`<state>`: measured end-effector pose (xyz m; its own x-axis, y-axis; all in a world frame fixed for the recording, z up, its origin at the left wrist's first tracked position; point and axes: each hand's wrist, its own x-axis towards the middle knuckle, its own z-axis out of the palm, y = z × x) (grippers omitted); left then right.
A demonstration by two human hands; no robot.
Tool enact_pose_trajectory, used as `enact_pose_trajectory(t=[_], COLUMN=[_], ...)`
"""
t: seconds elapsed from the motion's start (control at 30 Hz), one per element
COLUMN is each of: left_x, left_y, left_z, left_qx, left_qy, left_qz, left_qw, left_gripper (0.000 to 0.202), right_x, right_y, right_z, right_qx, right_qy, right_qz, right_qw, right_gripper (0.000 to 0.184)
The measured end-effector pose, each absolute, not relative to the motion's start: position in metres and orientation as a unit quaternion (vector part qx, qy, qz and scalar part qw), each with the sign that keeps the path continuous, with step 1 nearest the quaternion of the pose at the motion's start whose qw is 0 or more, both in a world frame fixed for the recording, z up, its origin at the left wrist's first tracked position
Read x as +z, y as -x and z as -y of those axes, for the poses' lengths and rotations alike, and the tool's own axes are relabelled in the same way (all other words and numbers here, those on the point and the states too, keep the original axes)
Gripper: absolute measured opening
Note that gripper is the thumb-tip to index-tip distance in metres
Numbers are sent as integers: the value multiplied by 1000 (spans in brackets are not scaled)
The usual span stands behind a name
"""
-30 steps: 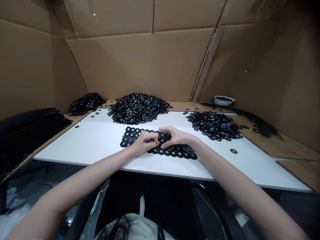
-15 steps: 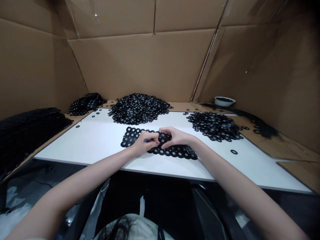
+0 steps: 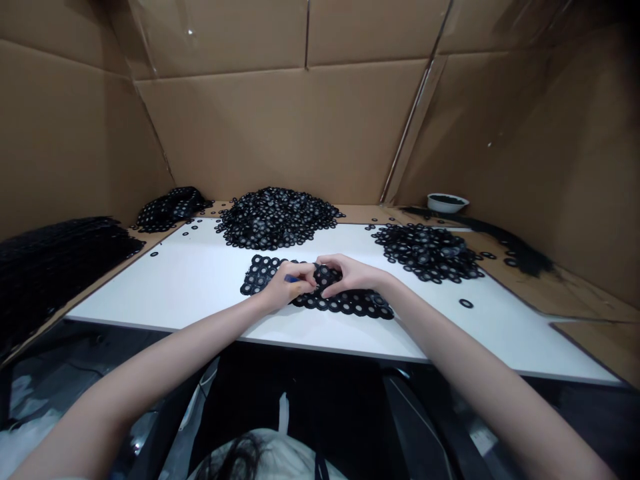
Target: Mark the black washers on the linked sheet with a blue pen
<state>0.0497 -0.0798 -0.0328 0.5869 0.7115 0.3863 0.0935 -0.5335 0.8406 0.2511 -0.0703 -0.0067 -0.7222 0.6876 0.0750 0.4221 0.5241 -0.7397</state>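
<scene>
The left hand (image 3: 284,289) and the right hand (image 3: 351,274) meet over a flat black mat of linked rubber rings (image 3: 350,304), which lies at the near middle of the white board (image 3: 190,280). The left hand's fingers curl tight around a small blue tool (image 3: 291,279), its tip against the mat. The right hand's thumb and forefinger pinch a raised bit of the mat. A big heap of loose black rings (image 3: 277,217) sits farther back, a flatter heap (image 3: 430,250) lies to the right, and a white bowl (image 3: 447,202) stands beyond it.
</scene>
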Motion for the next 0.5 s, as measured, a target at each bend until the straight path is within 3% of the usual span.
enact_pose_trajectory(t=[0.5], left_x=[-29], left_y=[-50], left_z=[82], left_qx=[365], left_qy=[-787], left_qz=[-254], left_qw=[427], left_gripper=[12], right_x=[-8], right_y=[-251], right_z=[69], right_qx=[372], right_qy=[318], right_qz=[853], right_qw=[181], right_gripper=[35])
